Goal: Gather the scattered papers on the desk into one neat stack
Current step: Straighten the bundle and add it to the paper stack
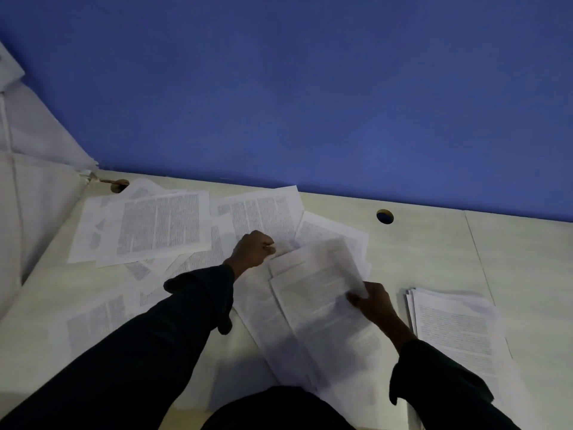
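Mid-desk (pixel 434 252), left hand (pixel 252 248) pinching sheet edge, right hand (pixel 373 302) gripping gathered sheets (pixel 319 305), stack (pixel 455 324) rightward

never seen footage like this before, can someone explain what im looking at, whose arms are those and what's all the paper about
There is no machine here: one camera worn on a person's head looks down at their own two arms in dark sleeves. On the pale desk printed papers lie scattered against a blue wall. The right hand holds a bundle of gathered sheets. The left hand reaches forward, fingers curled at the edge of a loose sheet. A finished-looking stack lies at the right.
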The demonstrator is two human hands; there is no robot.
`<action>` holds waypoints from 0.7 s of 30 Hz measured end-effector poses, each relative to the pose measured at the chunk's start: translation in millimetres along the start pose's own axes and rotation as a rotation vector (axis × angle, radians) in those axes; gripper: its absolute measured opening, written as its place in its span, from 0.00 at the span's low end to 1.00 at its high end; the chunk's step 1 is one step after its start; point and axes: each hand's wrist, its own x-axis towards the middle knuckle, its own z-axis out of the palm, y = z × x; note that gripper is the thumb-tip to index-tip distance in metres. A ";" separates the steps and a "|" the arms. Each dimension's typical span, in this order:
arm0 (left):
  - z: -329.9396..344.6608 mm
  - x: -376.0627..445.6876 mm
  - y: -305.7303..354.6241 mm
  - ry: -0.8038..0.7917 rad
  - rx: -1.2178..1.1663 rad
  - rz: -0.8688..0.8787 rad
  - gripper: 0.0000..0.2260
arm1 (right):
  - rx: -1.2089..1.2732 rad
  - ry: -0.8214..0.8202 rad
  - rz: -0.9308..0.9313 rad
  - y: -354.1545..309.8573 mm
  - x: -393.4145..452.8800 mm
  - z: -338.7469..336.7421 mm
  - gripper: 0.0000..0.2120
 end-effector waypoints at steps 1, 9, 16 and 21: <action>0.4 6.6 9.4 -0.045 0.011 0.029 0.13 | -0.014 -0.029 -0.028 -2.1 2.0 0.9 0.11; 21.2 42.7 90.2 -0.193 -0.188 0.217 0.11 | 0.124 -0.098 -0.012 -25.6 14.5 12.5 0.22; 52.5 3.7 63.7 0.539 -0.083 -0.403 0.19 | 0.198 0.384 0.386 -28.3 7.8 12.5 0.14; 85.8 -24.0 69.4 0.177 0.020 -0.479 0.32 | -0.061 0.214 0.571 -61.2 0.5 27.9 0.43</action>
